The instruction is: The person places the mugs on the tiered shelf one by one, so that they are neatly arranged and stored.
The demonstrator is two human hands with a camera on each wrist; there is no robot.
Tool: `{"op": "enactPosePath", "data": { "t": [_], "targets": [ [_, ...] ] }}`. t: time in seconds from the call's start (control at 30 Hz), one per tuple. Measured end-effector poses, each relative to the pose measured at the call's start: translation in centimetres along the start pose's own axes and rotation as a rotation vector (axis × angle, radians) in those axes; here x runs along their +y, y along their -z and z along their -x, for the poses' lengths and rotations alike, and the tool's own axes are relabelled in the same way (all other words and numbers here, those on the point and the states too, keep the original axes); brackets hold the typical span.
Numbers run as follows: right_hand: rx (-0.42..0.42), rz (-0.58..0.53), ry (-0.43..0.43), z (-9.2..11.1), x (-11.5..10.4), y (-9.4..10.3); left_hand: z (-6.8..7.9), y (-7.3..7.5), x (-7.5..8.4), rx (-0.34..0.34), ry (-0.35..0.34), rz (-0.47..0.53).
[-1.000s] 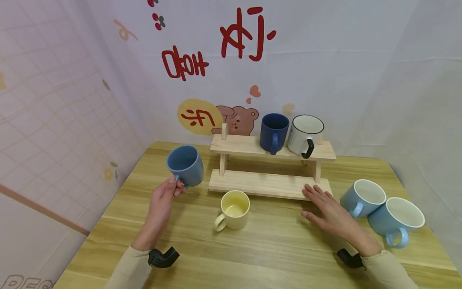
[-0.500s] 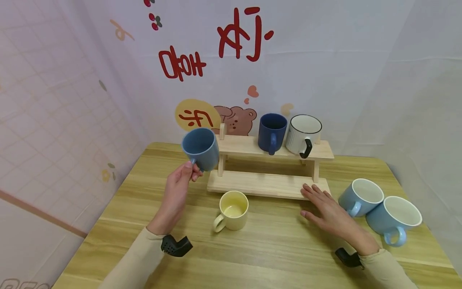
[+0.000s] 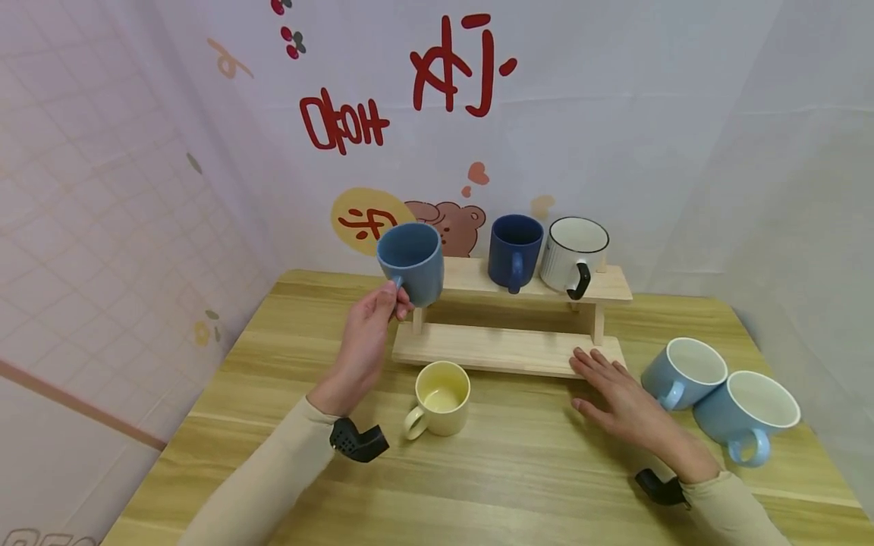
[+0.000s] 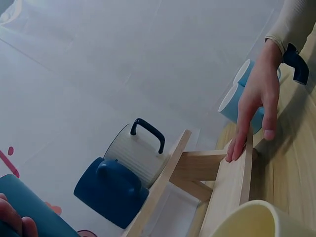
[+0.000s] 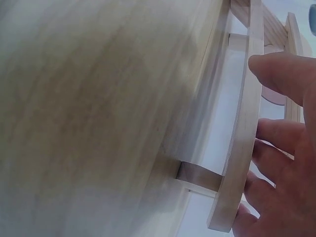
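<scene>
A medium-blue mug (image 3: 413,265) is held up by its handle in my left hand (image 3: 372,326), in front of the left end of the wooden rack's (image 3: 478,274) upper shelf. Part of that shelf is hidden behind the mug. My right hand (image 3: 624,406) rests its fingertips on the right end of the lower shelf (image 3: 492,347), its fingers spread and fairly straight. In the right wrist view the fingers (image 5: 276,163) touch the shelf edge. On the upper shelf a dark blue mug (image 3: 514,250) stands beside a white mug (image 3: 570,258) with a black rim and handle.
A pale yellow mug (image 3: 442,398) stands on the wooden table (image 3: 505,470) before the rack, near my left forearm. Right of my right hand are two light blue mugs, one nearer the rack (image 3: 683,375) and one nearer me (image 3: 744,417). A printed cloth (image 3: 614,136) hangs behind.
My left hand has lifted the medium-blue mug and carried it rightward from the table's left side to the upper shelf's left end. The right hand stays on the lower shelf.
</scene>
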State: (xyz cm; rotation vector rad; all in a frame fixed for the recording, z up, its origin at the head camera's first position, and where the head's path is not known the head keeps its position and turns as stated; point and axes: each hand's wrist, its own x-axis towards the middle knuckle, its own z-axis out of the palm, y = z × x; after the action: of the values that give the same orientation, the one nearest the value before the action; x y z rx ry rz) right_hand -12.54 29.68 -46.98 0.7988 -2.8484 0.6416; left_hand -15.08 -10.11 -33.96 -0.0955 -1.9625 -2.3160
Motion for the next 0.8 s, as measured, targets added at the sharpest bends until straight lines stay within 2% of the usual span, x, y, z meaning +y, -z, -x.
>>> {"op": "enactPosePath", "data": {
  "t": [0.27,0.4,0.57,0.8],
  "targets": [
    [0.002,-0.010,0.000,0.1,0.1,0.0,-1.0,-2.5,0.1,-0.006,-0.026,-0.045],
    [-0.003,-0.018,-0.006,0.0,0.1,0.0,-1.7,-3.5,-0.2,-0.014,-0.033,-0.012],
    [-0.008,-0.031,-0.012,-0.1,-0.1,0.1,-2.5,-4.4,-0.6,-0.019,-0.041,-0.008],
    [-0.025,-0.041,-0.021,0.0,-0.1,0.2,-3.2,-5.3,-1.3,-0.013,-0.010,-0.026]
  ]
}}
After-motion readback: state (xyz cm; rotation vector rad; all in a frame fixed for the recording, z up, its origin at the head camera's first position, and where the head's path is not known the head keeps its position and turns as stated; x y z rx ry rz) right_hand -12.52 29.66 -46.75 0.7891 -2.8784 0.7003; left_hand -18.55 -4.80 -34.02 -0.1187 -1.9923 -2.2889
